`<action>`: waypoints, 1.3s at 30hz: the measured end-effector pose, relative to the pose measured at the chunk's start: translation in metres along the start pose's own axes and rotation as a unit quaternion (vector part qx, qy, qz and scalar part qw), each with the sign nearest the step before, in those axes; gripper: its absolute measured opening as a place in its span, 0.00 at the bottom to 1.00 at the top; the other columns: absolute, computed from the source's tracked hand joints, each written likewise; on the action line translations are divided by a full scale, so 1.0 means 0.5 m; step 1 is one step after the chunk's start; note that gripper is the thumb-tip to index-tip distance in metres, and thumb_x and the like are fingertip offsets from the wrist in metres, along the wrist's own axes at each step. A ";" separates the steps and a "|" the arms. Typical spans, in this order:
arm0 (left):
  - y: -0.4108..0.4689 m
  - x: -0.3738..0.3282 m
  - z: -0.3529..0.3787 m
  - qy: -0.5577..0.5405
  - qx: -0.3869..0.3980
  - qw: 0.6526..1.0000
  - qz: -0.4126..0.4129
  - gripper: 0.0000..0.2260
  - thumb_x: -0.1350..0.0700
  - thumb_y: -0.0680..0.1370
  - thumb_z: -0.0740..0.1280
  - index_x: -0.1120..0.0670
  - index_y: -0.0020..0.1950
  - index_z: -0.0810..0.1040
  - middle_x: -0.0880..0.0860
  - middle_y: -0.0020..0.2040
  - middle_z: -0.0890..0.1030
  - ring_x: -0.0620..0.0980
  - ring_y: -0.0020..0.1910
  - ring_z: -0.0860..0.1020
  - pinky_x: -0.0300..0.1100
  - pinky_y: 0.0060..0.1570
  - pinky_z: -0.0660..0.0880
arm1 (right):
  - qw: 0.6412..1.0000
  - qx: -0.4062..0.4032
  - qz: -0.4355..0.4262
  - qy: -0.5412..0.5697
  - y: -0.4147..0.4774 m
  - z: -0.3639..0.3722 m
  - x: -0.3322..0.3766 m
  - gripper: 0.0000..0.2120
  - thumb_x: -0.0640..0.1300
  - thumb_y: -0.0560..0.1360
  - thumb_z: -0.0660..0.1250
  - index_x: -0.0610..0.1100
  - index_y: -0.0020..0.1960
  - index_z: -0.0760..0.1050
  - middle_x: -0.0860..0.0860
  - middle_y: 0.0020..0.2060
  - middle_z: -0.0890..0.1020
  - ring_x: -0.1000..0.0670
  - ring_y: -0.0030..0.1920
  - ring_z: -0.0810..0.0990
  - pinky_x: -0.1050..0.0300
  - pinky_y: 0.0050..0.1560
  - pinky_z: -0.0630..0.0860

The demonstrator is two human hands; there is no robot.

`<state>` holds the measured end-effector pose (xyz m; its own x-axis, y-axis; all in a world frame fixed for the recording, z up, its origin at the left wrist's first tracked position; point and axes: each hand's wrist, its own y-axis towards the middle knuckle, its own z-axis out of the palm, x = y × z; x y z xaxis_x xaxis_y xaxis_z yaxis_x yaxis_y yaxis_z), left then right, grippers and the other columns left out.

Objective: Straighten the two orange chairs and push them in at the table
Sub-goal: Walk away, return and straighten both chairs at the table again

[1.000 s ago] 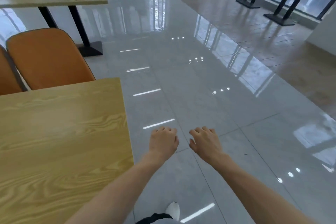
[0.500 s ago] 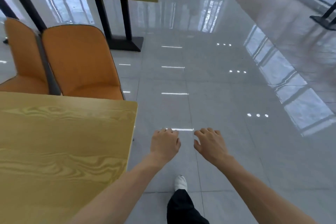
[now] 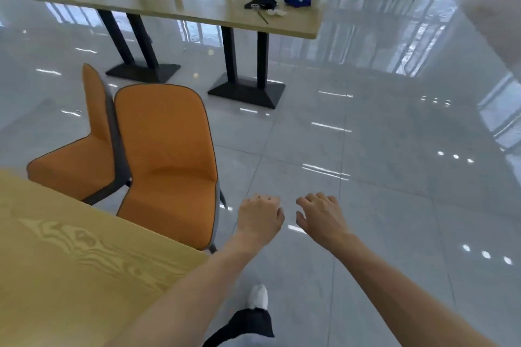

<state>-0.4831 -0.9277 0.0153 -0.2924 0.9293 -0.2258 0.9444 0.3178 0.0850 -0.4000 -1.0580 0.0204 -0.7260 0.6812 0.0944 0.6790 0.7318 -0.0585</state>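
Observation:
Two orange chairs stand side by side at the far edge of the wooden table (image 3: 70,276). The nearer chair (image 3: 166,160) faces the table, its seat front just at the table edge. The farther chair (image 3: 81,155) is turned askew, its seat angled to the left and its back seen edge-on. My left hand (image 3: 260,218) hovers over the floor just right of the nearer chair's seat, fingers curled loosely, holding nothing. My right hand (image 3: 320,217) hangs beside it, fingers apart and empty. Neither hand touches a chair.
A second long table (image 3: 197,13) on black pedestal bases stands behind the chairs, with dark and blue cloths (image 3: 262,1) and small items on it. Glossy tiled floor (image 3: 366,177) stretches to the right. My white shoe (image 3: 258,296) is on the floor below.
My view has swung left and moved forward: the chairs now sit closer and more fully in view, and the second table has come into the middle. My hands stay held out, empty.

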 end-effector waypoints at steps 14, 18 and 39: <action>0.573 0.219 0.012 0.001 -0.029 0.996 -0.084 0.11 0.51 0.79 0.59 0.55 0.48 0.79 0.52 0.42 0.82 0.51 0.40 0.78 0.44 0.42 0.76 | 0.995 -0.003 -0.099 -0.019 0.652 -0.064 -0.095 0.14 0.48 0.77 0.58 0.45 0.58 0.75 0.47 0.53 0.81 0.45 0.54 0.76 0.51 0.56 0.68; 0.696 0.270 -0.003 0.000 -0.028 0.994 -0.107 0.12 0.51 0.79 0.59 0.55 0.47 0.79 0.53 0.43 0.82 0.52 0.40 0.78 0.44 0.42 0.77 | 0.992 0.005 -0.122 -0.018 0.798 -0.081 -0.112 0.14 0.48 0.77 0.58 0.44 0.58 0.75 0.47 0.53 0.81 0.44 0.54 0.76 0.51 0.55 0.68; 1.183 0.584 -0.054 0.045 -0.100 0.903 -0.416 0.12 0.52 0.79 0.59 0.55 0.47 0.80 0.55 0.44 0.82 0.55 0.44 0.78 0.44 0.40 0.71 | 0.877 0.036 -0.479 -0.028 1.601 -0.105 0.012 0.12 0.45 0.77 0.58 0.45 0.57 0.74 0.47 0.50 0.81 0.45 0.51 0.77 0.52 0.54 0.70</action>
<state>-0.0138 -0.4634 0.0258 -0.9075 0.3614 -0.2140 0.3481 0.9323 0.0983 0.1450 -0.4694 0.0263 -0.9649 -0.2483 0.0855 -0.2525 0.9667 -0.0412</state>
